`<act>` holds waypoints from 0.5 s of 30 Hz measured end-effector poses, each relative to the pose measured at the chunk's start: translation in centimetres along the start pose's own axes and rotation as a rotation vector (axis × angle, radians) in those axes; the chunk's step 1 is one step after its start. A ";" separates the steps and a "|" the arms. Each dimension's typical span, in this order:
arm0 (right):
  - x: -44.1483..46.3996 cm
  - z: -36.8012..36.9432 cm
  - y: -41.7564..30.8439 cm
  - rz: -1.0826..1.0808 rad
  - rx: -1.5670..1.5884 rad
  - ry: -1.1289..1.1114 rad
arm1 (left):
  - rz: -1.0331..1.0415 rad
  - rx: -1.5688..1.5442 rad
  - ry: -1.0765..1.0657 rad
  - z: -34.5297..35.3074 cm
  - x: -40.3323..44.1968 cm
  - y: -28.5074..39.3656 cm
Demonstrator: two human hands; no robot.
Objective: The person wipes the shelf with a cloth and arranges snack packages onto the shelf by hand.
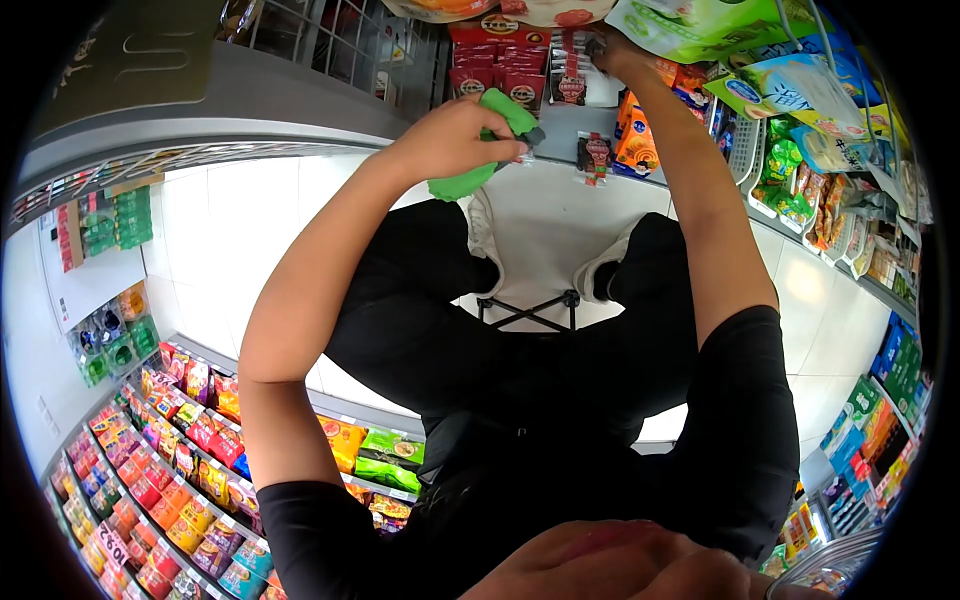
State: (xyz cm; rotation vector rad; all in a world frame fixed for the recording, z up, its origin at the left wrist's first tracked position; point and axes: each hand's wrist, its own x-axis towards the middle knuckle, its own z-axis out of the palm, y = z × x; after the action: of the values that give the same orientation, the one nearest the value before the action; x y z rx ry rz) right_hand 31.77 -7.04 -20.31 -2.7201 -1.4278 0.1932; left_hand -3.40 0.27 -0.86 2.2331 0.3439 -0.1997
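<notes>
My left hand (pixel 455 140) is closed around a green cloth (pixel 462 184) at the front edge of the shelf. Part of the cloth sticks up above the fingers and part hangs below. A small dark piece shows by the fingertips; what it is I cannot make out. My right hand (pixel 625 60) reaches deeper onto the shelf, beside small dark-and-white packets (pixel 570 85). Its fingers are in shadow, and their grip is unclear. Red packets (pixel 500 72) stand in a box between the hands. One small dark-and-red packet (pixel 593 155) lies alone near the shelf edge (pixel 560 125).
Orange packets (pixel 637 135) stand beside my right forearm, with hanging bags (pixel 790 90) and white baskets (pixel 748 150) further right. A wire rack (pixel 350 60) is at upper left. Black folding legs (pixel 528 312) show between my knees. Snack shelves (pixel 170 470) stand at lower left.
</notes>
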 end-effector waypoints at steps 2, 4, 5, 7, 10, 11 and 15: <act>-0.2 -0.5 -0.1 0.012 0.023 -0.055 | -0.001 0.001 -0.003 0.0 0.1 -0.1; -0.2 -1.0 0.0 -0.050 -0.056 -0.090 | -0.004 0.001 0.000 0.1 0.2 -0.1; -0.3 -1.2 0.1 -0.079 -0.095 -0.108 | 0.003 0.003 -0.001 0.2 0.2 -0.1; -0.4 -0.6 0.9 -0.184 -0.030 -0.042 | 0.016 0.011 0.000 0.3 0.3 -0.3; -0.4 0.2 1.7 -0.236 -0.025 0.016 | -0.012 -0.017 -0.001 0.3 0.2 -0.2; -0.3 0.4 1.9 -0.235 -0.039 0.029 | -0.008 -0.020 -0.004 0.2 0.2 -0.1; -0.4 0.2 1.1 -0.219 -0.184 0.024 | 0.018 -0.034 0.000 0.0 0.3 0.0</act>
State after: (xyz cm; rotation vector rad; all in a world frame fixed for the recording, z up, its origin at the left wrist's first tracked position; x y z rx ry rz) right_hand 32.43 -8.03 -20.56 -2.6622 -1.8049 0.0183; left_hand -3.14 0.37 -0.95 2.2020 0.3249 -0.1829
